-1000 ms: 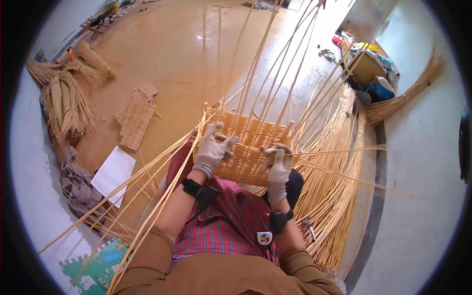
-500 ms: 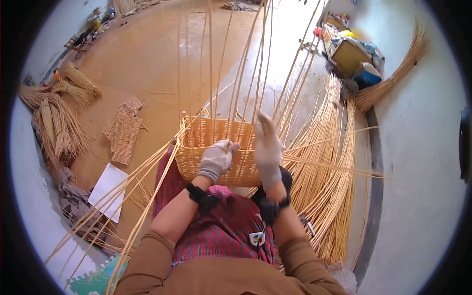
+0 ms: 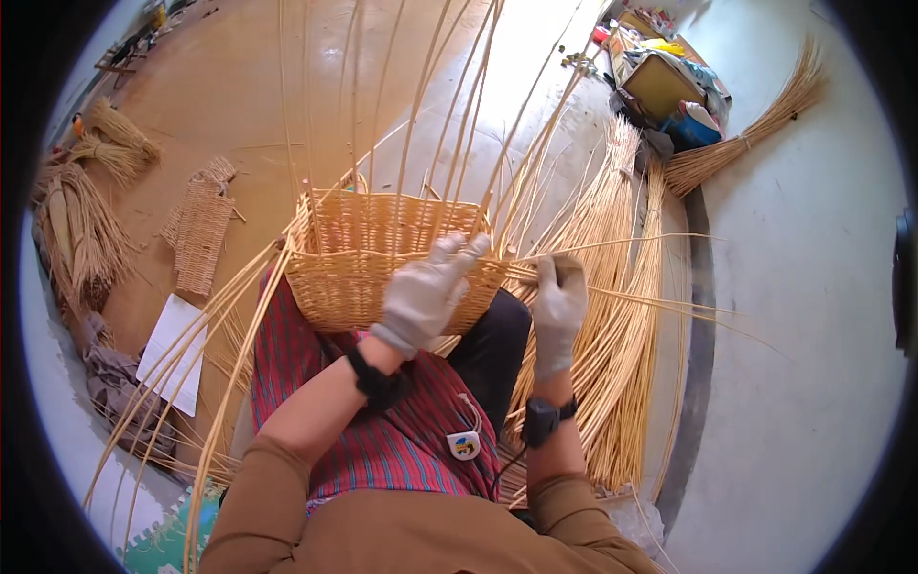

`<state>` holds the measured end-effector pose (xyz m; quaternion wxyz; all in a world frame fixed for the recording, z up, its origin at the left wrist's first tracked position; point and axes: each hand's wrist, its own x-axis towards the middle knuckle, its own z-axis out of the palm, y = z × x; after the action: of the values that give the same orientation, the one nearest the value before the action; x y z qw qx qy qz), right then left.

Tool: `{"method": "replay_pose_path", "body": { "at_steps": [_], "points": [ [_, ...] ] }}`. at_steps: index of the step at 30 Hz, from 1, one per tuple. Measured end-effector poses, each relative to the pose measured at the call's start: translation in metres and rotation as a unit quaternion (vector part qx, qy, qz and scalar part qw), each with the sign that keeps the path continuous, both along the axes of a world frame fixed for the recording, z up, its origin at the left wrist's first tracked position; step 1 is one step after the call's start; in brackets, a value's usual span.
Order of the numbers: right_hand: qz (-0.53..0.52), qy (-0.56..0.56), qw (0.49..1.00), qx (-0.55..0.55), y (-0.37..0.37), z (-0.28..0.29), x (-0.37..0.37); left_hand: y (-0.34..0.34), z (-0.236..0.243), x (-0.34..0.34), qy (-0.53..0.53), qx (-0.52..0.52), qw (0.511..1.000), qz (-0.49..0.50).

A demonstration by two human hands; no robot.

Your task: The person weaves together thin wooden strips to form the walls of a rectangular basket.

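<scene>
A partly woven wicker basket [image 3: 349,292] rests on my lap, with long upright wicker stakes [image 3: 413,120] rising from its walls. My left hand [image 3: 421,297], in a pale glove, lies against the front wall near the right corner, its fingers stretched toward the rim and the stakes there. Just beyond that corner, my gloved right hand [image 3: 558,311] is closed, thumb and fingers pinching wicker strands [image 3: 521,272] that come out sideways from the basket. More loose strands [image 3: 215,316] fan out from the left corner, down past my left arm.
Long wicker bundles [image 3: 612,383] lie on the floor at right; another bundle [image 3: 755,153] leans on the wall. To the left are a flat woven piece [image 3: 203,230], a white sheet [image 3: 172,349] and tied bundles [image 3: 81,230]. A cluttered box [image 3: 660,86] stands at the far right.
My right hand has moved from above the front rim out to the right and closed on the side strands. My left hand has slid along the front wall toward the right corner, its fingers extending.
</scene>
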<state>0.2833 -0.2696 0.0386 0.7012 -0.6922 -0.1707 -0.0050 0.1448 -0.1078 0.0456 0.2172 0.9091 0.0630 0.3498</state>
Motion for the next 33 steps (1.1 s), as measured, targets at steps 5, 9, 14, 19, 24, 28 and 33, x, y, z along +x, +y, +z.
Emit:
{"method": "replay_pose_path", "body": {
  "at_steps": [5,9,14,19,24,28,33],
  "points": [
    [-0.220,-0.471,0.780,-0.349,0.039,0.042,0.052,-0.032,-0.027,0.028,0.301,0.072,0.947,0.084],
    [0.019,-0.116,0.993,0.020,0.012,0.061,0.004,-0.022,-0.021,0.029,0.267,0.007,0.963,0.034],
    [0.159,-0.438,0.875,-0.135,-0.026,0.137,-0.086,-0.002,-0.041,-0.034,0.069,-0.119,0.987,-0.078],
    [0.259,-0.497,0.809,-0.177,0.007,0.173,-0.104,0.046,-0.074,-0.120,0.062,-0.250,0.966,-0.027],
    [0.270,-0.500,0.802,-0.185,0.011,0.180,-0.115,0.075,-0.076,-0.174,0.058,-0.233,0.965,0.103],
    [0.276,-0.505,0.796,-0.186,0.014,0.187,-0.122,0.079,-0.073,-0.182,0.045,-0.310,0.933,0.178],
    [0.278,-0.505,0.797,-0.181,0.012,0.191,-0.130,0.081,-0.075,-0.176,-0.111,-0.334,0.915,0.198]
  ]
}}
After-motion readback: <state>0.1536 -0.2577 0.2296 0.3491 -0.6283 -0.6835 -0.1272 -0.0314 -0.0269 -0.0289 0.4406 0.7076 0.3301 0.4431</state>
